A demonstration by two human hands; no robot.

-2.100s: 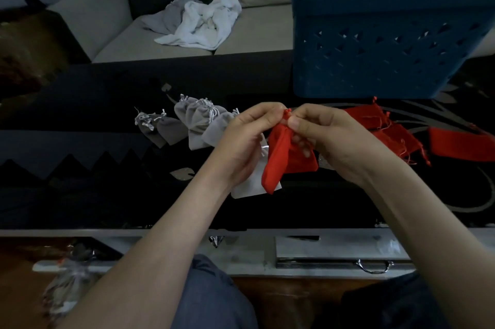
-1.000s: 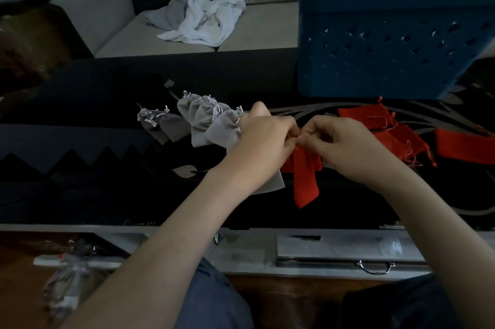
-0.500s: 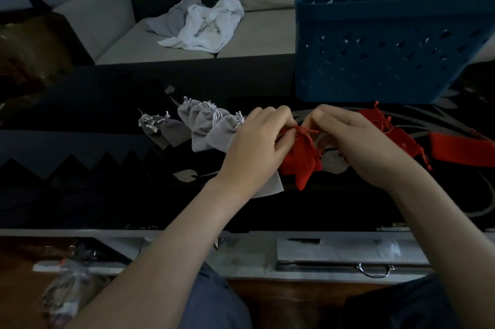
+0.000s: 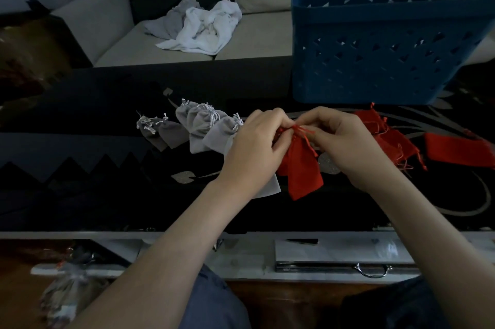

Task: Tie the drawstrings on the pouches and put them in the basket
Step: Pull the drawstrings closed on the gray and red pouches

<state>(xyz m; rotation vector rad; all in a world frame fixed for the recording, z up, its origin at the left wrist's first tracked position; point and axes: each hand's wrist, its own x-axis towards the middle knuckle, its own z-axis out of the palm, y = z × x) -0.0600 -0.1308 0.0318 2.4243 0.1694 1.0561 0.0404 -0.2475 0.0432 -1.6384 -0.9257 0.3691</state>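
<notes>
Your left hand (image 4: 257, 146) and right hand (image 4: 345, 141) both pinch the gathered neck of a red pouch (image 4: 301, 168), fingers curled on its drawstrings (image 4: 302, 132), and it hangs just above the dark table (image 4: 80, 114). Grey pouches (image 4: 203, 128) lie to its left, more red pouches (image 4: 396, 138) to its right, the blue basket (image 4: 375, 47) behind.

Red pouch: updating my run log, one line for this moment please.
step: tying | left hand: holds red pouch neck | right hand: pinches drawstrings | basket: pouch outside
</notes>
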